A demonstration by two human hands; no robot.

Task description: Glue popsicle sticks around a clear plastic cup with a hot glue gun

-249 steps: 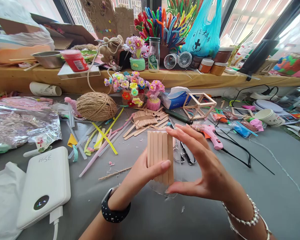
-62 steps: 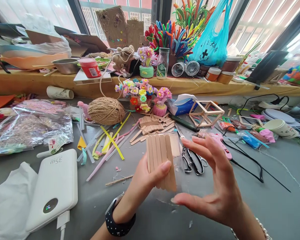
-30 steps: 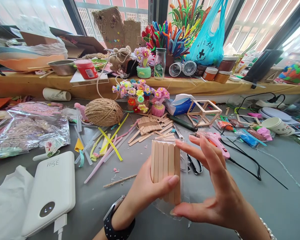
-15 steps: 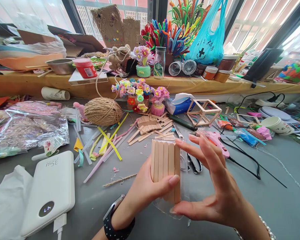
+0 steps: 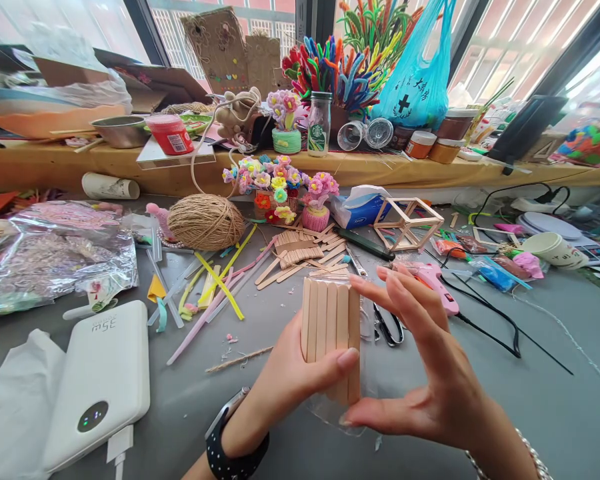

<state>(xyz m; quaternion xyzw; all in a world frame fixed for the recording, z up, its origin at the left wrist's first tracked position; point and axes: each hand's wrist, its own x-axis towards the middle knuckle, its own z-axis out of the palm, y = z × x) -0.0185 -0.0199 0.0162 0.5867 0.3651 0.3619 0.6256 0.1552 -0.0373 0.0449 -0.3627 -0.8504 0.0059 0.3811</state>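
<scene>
A row of wooden craft sticks (image 5: 329, 317) stands side by side in my left hand (image 5: 295, 373), with the thumb across the front. The rightmost stick sits slightly in front of its neighbour. My right hand (image 5: 433, 380) spans that stick lengthwise, index finger at its top end and thumb at its bottom end, other fingers raised. Clear plastic film (image 5: 333, 419) shows below and behind the sticks. Beyond them lies a pile of loose craft sticks (image 5: 300, 250), and scissors (image 5: 391, 327) are partly hidden behind my right hand.
A pink glue gun (image 5: 437, 287) with a black cord lies to the right, near a wooden stick cube frame (image 5: 409, 225). Twine (image 5: 206, 222) and glue sticks (image 5: 205, 330) are left of centre. A white power bank (image 5: 103, 380) lies at the left front. A crowded shelf (image 5: 360, 172) runs behind.
Both hands stay almost in place around the craft sticks. The fingers of my right hand have shifted very slightly left.
</scene>
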